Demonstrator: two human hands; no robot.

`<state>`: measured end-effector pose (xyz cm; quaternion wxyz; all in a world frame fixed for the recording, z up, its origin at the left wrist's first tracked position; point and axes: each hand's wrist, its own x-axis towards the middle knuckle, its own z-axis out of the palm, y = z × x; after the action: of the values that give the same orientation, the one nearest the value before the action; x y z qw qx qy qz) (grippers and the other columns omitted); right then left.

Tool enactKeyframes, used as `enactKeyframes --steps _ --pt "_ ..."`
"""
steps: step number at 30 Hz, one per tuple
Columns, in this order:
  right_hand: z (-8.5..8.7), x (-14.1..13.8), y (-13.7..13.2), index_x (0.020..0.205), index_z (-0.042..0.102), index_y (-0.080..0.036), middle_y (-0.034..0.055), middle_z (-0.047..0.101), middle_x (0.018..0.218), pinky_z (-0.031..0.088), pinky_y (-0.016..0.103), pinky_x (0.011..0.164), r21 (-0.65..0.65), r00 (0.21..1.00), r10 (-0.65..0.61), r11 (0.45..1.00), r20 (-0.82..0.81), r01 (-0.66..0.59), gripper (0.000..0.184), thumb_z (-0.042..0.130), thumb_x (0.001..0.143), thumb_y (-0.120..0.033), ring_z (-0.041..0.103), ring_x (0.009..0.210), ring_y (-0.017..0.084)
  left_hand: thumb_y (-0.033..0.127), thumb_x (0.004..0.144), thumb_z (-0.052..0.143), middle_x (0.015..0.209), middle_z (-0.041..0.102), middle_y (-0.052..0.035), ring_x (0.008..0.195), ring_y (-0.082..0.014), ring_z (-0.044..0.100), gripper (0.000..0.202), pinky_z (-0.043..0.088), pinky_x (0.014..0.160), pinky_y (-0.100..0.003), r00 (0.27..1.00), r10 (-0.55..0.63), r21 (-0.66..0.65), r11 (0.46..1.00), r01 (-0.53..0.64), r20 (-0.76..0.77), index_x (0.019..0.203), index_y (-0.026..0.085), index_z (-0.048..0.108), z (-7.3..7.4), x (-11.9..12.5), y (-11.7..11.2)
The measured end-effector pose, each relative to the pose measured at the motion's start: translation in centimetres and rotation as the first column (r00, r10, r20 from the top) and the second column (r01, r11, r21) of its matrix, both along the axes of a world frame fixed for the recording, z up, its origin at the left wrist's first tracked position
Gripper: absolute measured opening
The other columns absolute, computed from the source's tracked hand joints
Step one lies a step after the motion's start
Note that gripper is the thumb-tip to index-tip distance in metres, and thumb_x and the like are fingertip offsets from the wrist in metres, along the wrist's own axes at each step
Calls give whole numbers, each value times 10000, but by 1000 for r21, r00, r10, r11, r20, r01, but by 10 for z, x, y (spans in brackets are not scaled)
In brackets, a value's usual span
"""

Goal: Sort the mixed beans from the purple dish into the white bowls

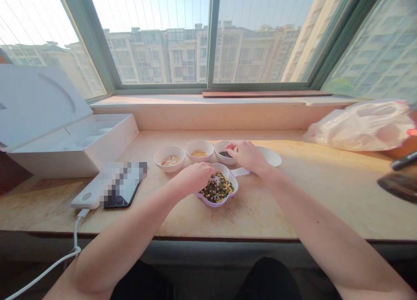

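A lilac flower-shaped dish (pixel 217 201) holds mixed dark and yellow beans. My left hand (pixel 195 176) rests on the dish's left rim, fingers curled in a pinch over the beans. My right hand (pixel 246 154) hovers behind the dish, its fingertips pinched over a small white bowl (pixel 222 153) of dark beans. What either pinch holds is too small to see. Left of that bowl stand a white bowl with yellow grains (pixel 199 150) and a white bowl with pale pieces (pixel 169 157). A further white bowl (pixel 271 156) shows behind my right wrist.
An open white box (pixel 70 143) sits at the left, with a power bank (pixel 89 194), its cable and a phone (pixel 125 191) in front. A plastic bag (pixel 361 125) lies at the right, dark objects (pixel 399 182) at the right edge. The window ledge (pixel 211 102) runs behind.
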<state>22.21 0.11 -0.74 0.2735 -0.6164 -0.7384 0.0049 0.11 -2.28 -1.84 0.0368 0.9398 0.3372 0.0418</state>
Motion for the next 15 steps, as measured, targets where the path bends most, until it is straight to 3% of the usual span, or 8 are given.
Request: enactKeyframes --steps 7,15 --pt "-4 2 5 1014 811 -201 89 813 1089 516 366 917 -55 999 26 998 44 -23 239 577 964 -206 731 1021 264 -33 841 495 1128 758 -99 1064 -245 729 370 559 919 -325 1000 -8 -43 999 10 30 1007 172 755 -4 -3 2" --pt "-1 -1 2 1082 803 -183 97 816 1002 529 357 885 -56 999 30 998 29 -28 244 599 957 -234 738 912 246 -37 818 485 1111 743 -78 1044 -225 723 397 553 886 -292 999 11 -47 999 -9 38 1010 193 746 8 -7 -3"
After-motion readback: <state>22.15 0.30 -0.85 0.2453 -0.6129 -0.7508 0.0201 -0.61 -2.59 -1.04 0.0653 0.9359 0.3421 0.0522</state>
